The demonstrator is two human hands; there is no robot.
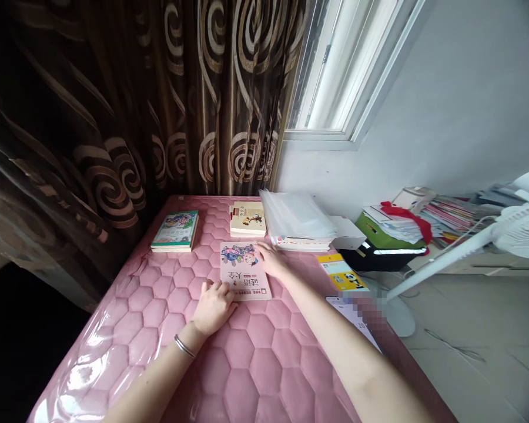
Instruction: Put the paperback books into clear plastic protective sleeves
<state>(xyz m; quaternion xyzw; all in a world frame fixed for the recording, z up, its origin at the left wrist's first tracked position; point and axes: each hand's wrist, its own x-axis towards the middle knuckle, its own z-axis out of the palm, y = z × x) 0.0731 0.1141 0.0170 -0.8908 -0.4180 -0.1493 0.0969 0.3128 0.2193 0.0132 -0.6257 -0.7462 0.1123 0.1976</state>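
A paperback book [245, 283] with cartoon figures and large Chinese characters on its pale cover lies flat on a pink quilted mattress [264, 364], its print upside down to me. My left hand [214, 304] is closed at the book's near left corner, fingers curled onto the edge. At the far right side, my right hand [271, 260] has its fingers bent over the book's edge. The undersides of both sets of fingers are hidden.
Green-edged books [176, 230] are stacked at far left, and cream books [247, 219] by the curtain. Clear plastic covers [295, 212] lie on white books. A yellow panda packet [341, 273] and a phone [350, 317] rest rightward. A white fan [449, 252] stands beside the bed.
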